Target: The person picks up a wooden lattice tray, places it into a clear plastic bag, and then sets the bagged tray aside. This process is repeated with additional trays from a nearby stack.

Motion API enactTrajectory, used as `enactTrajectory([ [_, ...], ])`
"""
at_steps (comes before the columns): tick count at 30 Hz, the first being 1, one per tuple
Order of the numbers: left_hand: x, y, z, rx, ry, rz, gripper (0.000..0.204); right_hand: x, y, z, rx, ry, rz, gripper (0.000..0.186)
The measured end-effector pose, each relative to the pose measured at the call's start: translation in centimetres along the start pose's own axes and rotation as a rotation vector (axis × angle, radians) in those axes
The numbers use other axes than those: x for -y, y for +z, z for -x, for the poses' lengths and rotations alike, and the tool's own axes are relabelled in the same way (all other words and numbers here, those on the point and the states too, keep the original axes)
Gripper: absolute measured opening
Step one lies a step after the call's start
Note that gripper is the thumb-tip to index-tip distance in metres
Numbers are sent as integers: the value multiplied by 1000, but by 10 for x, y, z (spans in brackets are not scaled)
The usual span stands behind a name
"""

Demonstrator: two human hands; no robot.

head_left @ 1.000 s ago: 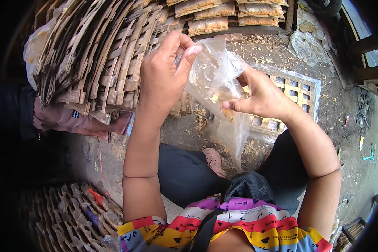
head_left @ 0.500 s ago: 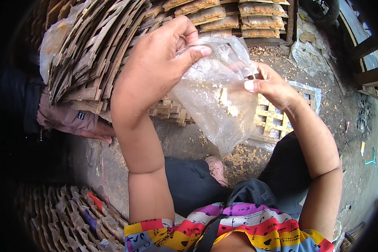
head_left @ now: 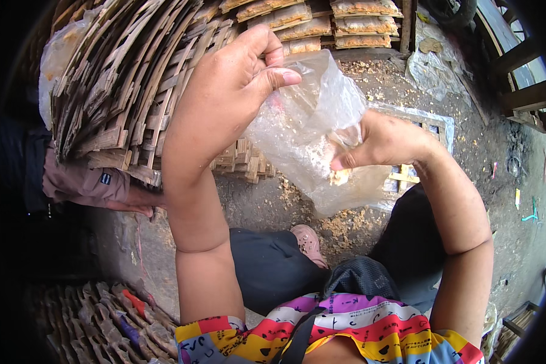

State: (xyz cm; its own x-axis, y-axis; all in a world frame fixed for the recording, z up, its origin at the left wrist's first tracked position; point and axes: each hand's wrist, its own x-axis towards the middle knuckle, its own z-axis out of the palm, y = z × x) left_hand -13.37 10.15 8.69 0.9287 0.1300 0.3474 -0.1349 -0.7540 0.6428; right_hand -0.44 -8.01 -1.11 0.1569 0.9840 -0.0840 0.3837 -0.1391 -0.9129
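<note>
A thin, clear plastic sheet (head_left: 309, 130), creased and dusted with pale crumbs, hangs between my hands above the ground. My left hand (head_left: 239, 76) pinches its upper left edge between thumb and fingers. Lower down and to the right, my right hand (head_left: 388, 139) has its thumb pressed on the plastic, with the fingers partly hidden in the folds. A pale clump of crumbs (head_left: 340, 176) clings just under that thumb. Behind my right forearm, a woven bamboo tray (head_left: 404, 177) lies on the ground with plastic on it, partly covered by the sheet.
Stacked bamboo racks (head_left: 121, 79) lean at upper left; racks bearing pale orange slabs (head_left: 364, 25) stand behind. More racks (head_left: 97, 321) fill the lower left. Another person's arm (head_left: 124, 194) reaches in from the left. Crumbs (head_left: 346, 227) litter the ground. A wooden frame (head_left: 528, 97) stands right.
My right hand has moved from the sheet's right edge down and left onto its middle, bunching the plastic by the crumb clump. My left hand keeps its pinch.
</note>
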Motion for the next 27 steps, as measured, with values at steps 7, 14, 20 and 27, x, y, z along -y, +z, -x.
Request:
enactTrajectory([
  [7,-9,-12,7,92,-76,-118,19,7,16,0,-37,-113,-247,56],
  [14,-5,-22,12,-54,-62,90,16,8,31,-5,-13,-37,9,44],
  [20,-2,-40,21,-91,-84,90,16,-4,23,1,133,-151,103,42],
  [27,-17,-35,23,-131,-29,11,17,0,32,-5,-65,74,9,42],
])
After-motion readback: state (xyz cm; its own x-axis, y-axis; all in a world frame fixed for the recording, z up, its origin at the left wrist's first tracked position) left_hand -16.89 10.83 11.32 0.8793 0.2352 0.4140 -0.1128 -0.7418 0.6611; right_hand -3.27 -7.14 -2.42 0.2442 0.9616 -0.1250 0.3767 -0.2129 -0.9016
